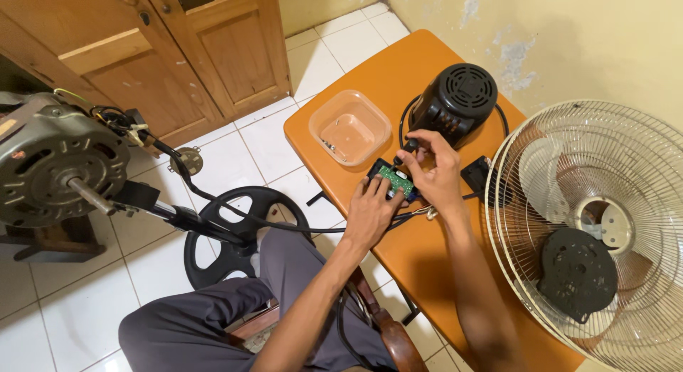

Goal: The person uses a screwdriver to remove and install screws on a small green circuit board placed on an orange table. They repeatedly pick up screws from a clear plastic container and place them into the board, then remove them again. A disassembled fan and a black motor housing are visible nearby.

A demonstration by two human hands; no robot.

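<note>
— Which step is this?

— Work on the green circuit board [395, 180], which lies on the orange bench [420, 251] beside the black motor cover [455, 101]. The left hand [368, 214] presses flat on it, fingers spread, gripping nothing.

— And the right hand [435, 174]?

— Closed around a black-handled screwdriver [407, 150] (tip on the board). I'd judge the next move needs steady downward pressure; the clear tub [349, 126] sits near.

the orange table [420, 251] is crowded: a black motor housing [455, 101] stands far behind the hands, a clear plastic tub [350, 126] to the left, a wire fan guard [597, 229] walling off the right. bare tabletop lies open only near, between the forearms, and at the far corner.
</note>
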